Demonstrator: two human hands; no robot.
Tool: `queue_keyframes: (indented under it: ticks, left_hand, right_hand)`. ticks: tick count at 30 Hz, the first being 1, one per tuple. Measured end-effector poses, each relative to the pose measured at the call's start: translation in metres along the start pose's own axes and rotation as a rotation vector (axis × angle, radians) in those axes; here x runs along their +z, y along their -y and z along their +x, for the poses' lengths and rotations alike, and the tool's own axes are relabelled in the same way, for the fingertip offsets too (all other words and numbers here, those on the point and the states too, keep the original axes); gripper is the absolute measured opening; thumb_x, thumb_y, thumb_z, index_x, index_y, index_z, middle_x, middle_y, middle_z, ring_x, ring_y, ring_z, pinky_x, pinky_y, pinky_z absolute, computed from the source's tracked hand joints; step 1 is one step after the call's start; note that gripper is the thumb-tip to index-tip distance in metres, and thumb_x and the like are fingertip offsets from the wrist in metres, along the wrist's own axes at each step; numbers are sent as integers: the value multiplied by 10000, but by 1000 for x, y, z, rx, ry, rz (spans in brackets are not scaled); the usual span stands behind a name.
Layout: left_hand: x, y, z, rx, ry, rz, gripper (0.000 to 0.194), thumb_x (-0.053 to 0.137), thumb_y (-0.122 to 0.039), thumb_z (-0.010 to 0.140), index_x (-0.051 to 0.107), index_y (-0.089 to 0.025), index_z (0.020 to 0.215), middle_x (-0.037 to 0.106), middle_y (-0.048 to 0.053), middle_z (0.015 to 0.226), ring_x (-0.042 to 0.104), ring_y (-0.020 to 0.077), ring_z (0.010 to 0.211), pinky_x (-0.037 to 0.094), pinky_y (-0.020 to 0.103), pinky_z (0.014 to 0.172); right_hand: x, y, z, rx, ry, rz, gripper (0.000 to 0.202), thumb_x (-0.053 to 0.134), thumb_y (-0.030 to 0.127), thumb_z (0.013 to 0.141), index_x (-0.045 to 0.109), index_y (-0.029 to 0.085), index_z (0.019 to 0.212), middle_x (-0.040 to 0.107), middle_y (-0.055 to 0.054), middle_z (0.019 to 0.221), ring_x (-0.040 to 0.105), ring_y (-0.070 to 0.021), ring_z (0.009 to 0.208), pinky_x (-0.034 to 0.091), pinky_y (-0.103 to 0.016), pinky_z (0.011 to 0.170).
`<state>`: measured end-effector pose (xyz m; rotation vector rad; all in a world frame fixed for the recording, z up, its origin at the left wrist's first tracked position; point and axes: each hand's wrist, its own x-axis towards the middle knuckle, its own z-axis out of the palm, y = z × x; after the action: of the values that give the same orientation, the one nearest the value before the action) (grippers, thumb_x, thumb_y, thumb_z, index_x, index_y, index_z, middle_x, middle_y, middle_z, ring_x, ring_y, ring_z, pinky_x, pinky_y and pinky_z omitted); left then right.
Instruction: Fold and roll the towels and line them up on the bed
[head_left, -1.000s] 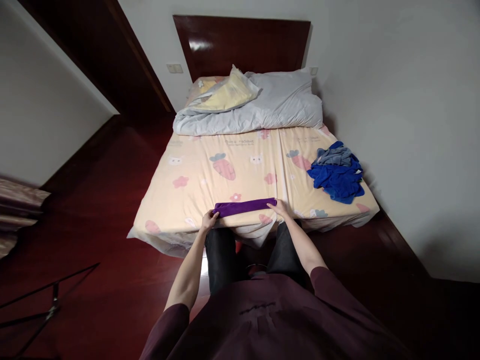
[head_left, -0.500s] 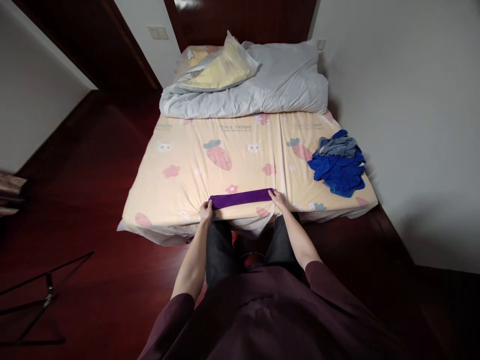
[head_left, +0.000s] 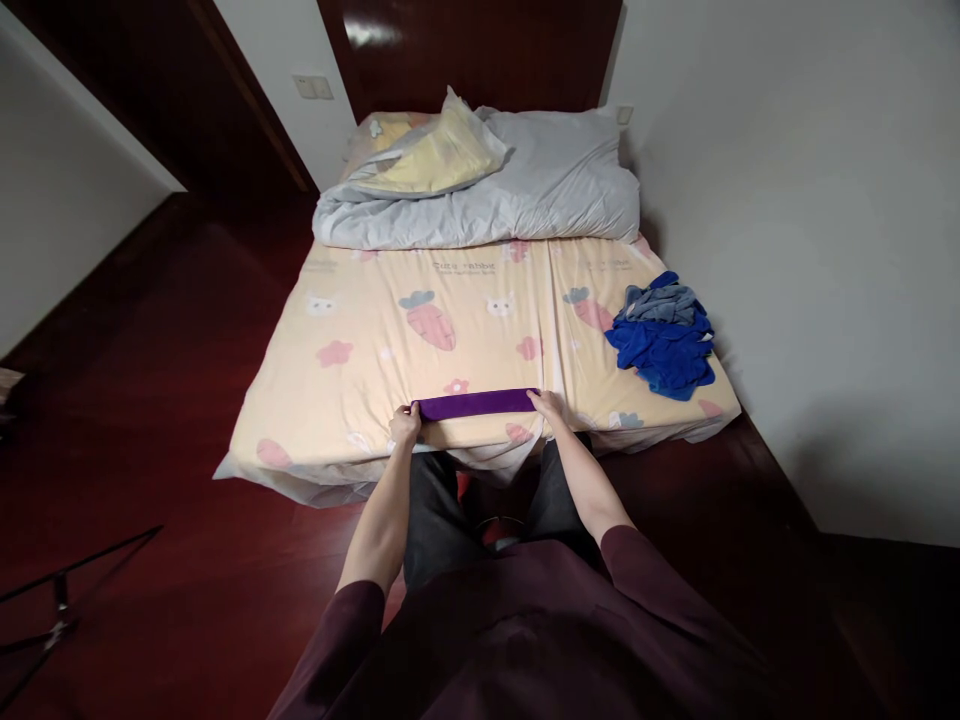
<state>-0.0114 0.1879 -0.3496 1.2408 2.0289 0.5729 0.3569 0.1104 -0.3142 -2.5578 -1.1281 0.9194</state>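
A purple cloth point(head_left: 476, 404), folded into a long narrow strip, lies across the near edge of the bed point(head_left: 360, 385). Its left end is pinched in my left hand point(head_left: 406, 425), thumb on top. At the other end, my right hand point(head_left: 546, 404) grips the strip the same way. Between the two hands the cloth looks straight and flat, tilted slightly up toward the right. The undersides of my fingers are partly hidden. To the right on the bed sits a crumpled pile of blue cloths point(head_left: 667, 345) with a greyish-blue cloth point(head_left: 660, 303) on top.
A rolled-back grey-white quilt point(head_left: 562, 190) and a yellow pillow in a clear cover point(head_left: 442, 160) lie at the head of the bed. White wall point(head_left: 810, 250) runs along the right side. A black metal stand point(head_left: 60, 605) is on the dark red floor at the left.
The camera view has shifted slightly, moving the bed's head end lower in the picture. Both hands still hold the ends of the purple cloth, which looks much the same.
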Motion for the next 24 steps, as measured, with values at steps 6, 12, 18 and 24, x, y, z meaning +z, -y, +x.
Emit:
queue_keyframes:
  ticks: [6, 12, 18, 24]
  left_hand:
    - [-14, -11, -1, -43, -12, 64, 417, 649, -552, 854, 549, -196, 1047, 703, 218, 1090, 666, 389, 1114, 497, 473, 915]
    - [-20, 19, -56, 162, -161, -106, 173, 572, -377, 935, 570, -214, 992, 699, 92, 974, 687, 261, 1004, 518, 372, 914]
    - [32, 26, -142, -10, 444, -720, 198, 741, -257, 853, 648, -209, 1020, 748, 97, 1058, 728, 231, 969, 580, 338, 878]
    - [48, -23, -114, -325, 440, -1224, 48, 656, -186, 939, 628, -153, 919, 724, 61, 886, 739, 141, 852, 597, 272, 901]
  right_hand:
    - [-5, 17, 1, 64, -47, -19, 653, 632, 568, 925, 604, 109, 1388, 648, -252, 1345, 662, -340, 1214, 541, -343, 871]
    - [-13, 21, 6, -25, -60, -155, 668, 647, 459, 945, 433, 199, 1522, 509, -210, 1489, 561, -318, 1310, 496, -418, 1003]
    - [11, 31, -4, -453, -232, -399, 413, 456, 123, 983, 636, 223, 1341, 571, -191, 1424, 478, -326, 1359, 345, -511, 1130]
    - [22, 33, -14, -764, -14, -418, 457, 415, 141, 988, 627, 189, 1390, 617, -130, 1445, 528, -233, 1351, 326, -370, 1174]
